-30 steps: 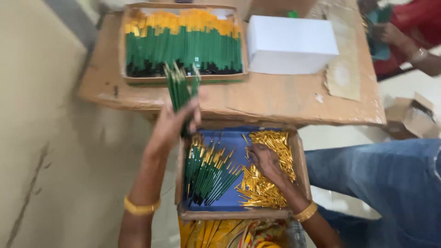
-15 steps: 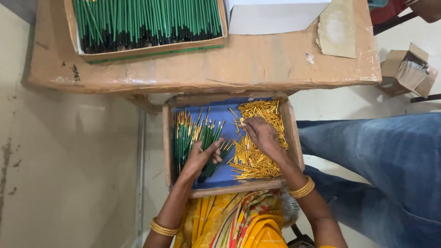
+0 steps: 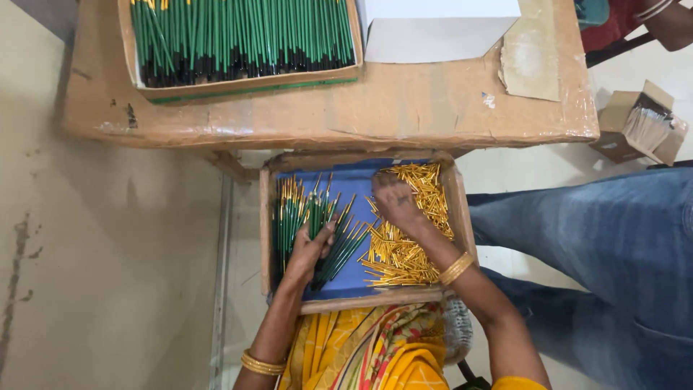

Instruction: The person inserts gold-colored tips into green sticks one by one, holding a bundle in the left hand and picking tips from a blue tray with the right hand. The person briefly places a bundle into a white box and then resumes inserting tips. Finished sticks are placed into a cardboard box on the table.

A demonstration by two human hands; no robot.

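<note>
A shallow wooden tray (image 3: 264, 238) with a blue lining rests on my lap. Its left half holds green pencils with gold tips (image 3: 289, 213); its right half holds a heap of small gold metal caps (image 3: 404, 256). My left hand (image 3: 310, 249) lies on the green pencils, fingers curled around a few of them. My right hand (image 3: 395, 204) rests palm down on the gold caps, fingers bent into the heap. Whether it holds any cap is hidden.
A table wrapped in brown tape (image 3: 325, 108) stands ahead, bearing a box of green pencils (image 3: 238, 36) and a white box (image 3: 433, 32). A person's leg in blue jeans (image 3: 592, 238) is at my right. A small cardboard box (image 3: 639, 119) sits on the floor.
My left hand came down from the table with a bunch of green pencils and now rests on the pencils in the lap tray. My right hand stayed on the gold caps.
</note>
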